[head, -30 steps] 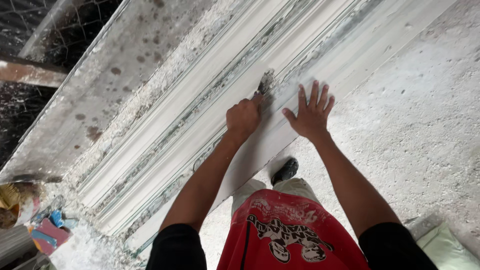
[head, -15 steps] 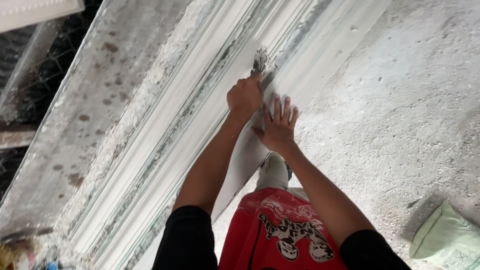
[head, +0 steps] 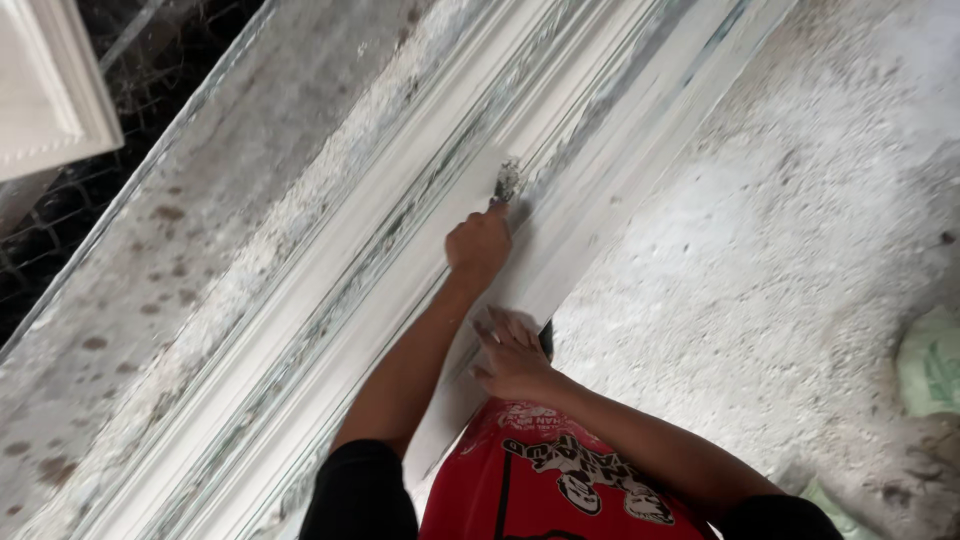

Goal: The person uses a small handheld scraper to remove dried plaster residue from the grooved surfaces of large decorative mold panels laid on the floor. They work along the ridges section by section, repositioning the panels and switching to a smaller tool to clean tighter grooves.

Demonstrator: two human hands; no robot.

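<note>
Change: since half a second ago the right hand has drawn back from the left wrist toward the body, while the left hand has stayed up on the moulding with the tool; the view has also shifted, so a white panel now shows at the top left.
White panel (head: 45, 95): framed, pale, in the top left corner, in front of dark wire mesh (head: 60, 250).
Bench (head: 150, 300): long grey slab running from the bottom left to the top right, speckled with brown spots and crusted with white plaster; it carries the moulding.
Moulding (head: 330, 300): long white plaster strip with ridges and grooves, lying along the bench's right-hand edge on the same slant, with grey-green streaks in its grooves.
Left hand (head: 478, 245): closed in a fist around the handle of a small tool, arm stretched up along the moulding.
Tool (head: 507, 183): small, plaster-caked, its tip touching a groove of the moulding near the middle of the strip; its exact kind cannot be told.
Right hand (head: 510, 352): fingers loosely spread, holding nothing, resting near the moulding's lower edge, just beside the left forearm and well below the tool.
Shirt (head: 560, 480): red with a black and white print, at the bottom edge.
Floor (head: 780, 250): rough, grey-white, dusted with plaster, to the right of the bench.
Sack (head: 930, 360): pale green, at the right edge on the floor.
</note>
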